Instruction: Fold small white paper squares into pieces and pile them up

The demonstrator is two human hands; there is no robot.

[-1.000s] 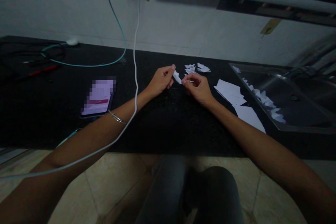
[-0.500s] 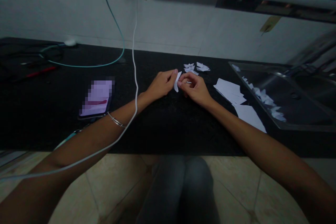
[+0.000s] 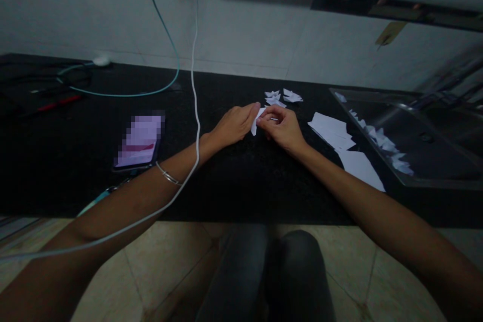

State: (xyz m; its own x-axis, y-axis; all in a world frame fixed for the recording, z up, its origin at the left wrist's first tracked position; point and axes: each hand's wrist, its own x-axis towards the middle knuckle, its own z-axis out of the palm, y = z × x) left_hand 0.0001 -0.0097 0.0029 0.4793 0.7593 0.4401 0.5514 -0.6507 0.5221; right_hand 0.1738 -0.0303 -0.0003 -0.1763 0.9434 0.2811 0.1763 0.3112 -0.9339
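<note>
Between my two hands is a small piece of folded white paper (image 3: 255, 127), held over the dark counter. My left hand (image 3: 237, 124) grips its left side, thumb on top. My right hand (image 3: 281, 126) pinches the right side between thumb and fingers, which cover part of the folds. Just beyond my hands lie several small folded paper boats (image 3: 293, 96). To the right of my right hand, loose white paper sheets (image 3: 330, 131) lie overlapping on the counter.
A sink (image 3: 426, 136) is set into the counter (image 3: 241, 186) at right, with a row of folded papers (image 3: 381, 138) along its left edge. A phone (image 3: 140, 141) lies at left. A white cable (image 3: 195, 95) hangs across my left forearm; a teal cable (image 3: 124, 94) loops behind.
The folded paper has turned and shows a wider face between my fingers. My left hand has shifted slightly right and nearer to my right hand. One knee has moved right.
</note>
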